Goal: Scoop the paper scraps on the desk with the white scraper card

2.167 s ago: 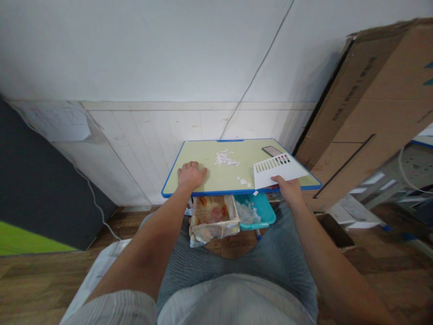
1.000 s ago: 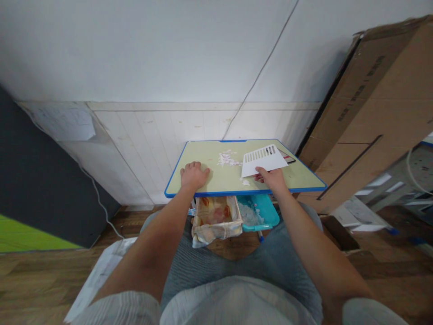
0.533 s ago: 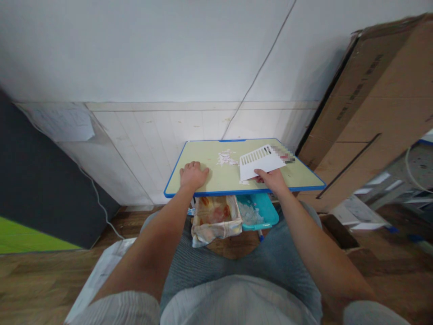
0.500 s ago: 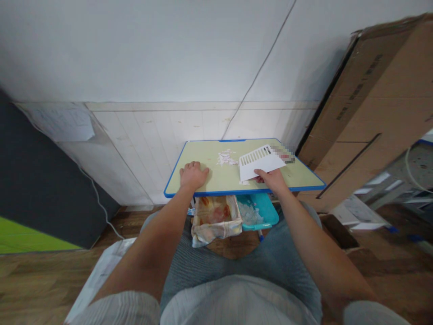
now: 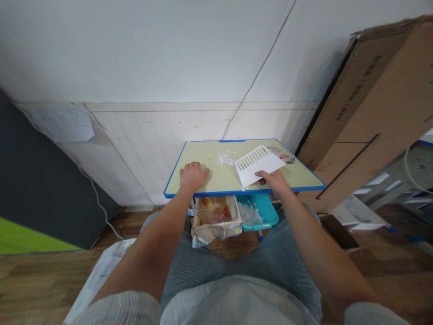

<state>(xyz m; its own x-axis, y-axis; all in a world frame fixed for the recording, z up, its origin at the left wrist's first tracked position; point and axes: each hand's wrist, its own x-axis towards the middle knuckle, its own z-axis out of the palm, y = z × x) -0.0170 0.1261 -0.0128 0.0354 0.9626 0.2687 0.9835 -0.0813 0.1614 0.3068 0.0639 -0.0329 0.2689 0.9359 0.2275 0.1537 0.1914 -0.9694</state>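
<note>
My right hand [image 5: 272, 179] grips a white card with a row of slots [image 5: 259, 166], thumb on top and fingers underneath. The slotted edge points away from me and to the left, over the pale yellow tabletop [image 5: 209, 153] with its blue rim. Just left of the card lies a loose heap of small white pieces [image 5: 225, 158]. Near the table's left side my left hand [image 5: 194, 175] rests palm down on the surface, fingers apart, holding nothing. A few white bits sit at the front edge below the card, partly hidden by it.
Under the table's front edge hang a cloth-lined basket [image 5: 216, 230] and a turquoise bin [image 5: 269, 214] with whitish pieces in it. A blurred-out item [image 5: 284, 155] lies at the back right. Tall cardboard boxes [image 5: 365, 99] lean at the right; a white wall [image 5: 169, 67] stands behind.
The slotted card has turned and shifted slightly left and toward me in my right hand, its near corner now at the table's front edge. My left hand has stayed put.
</note>
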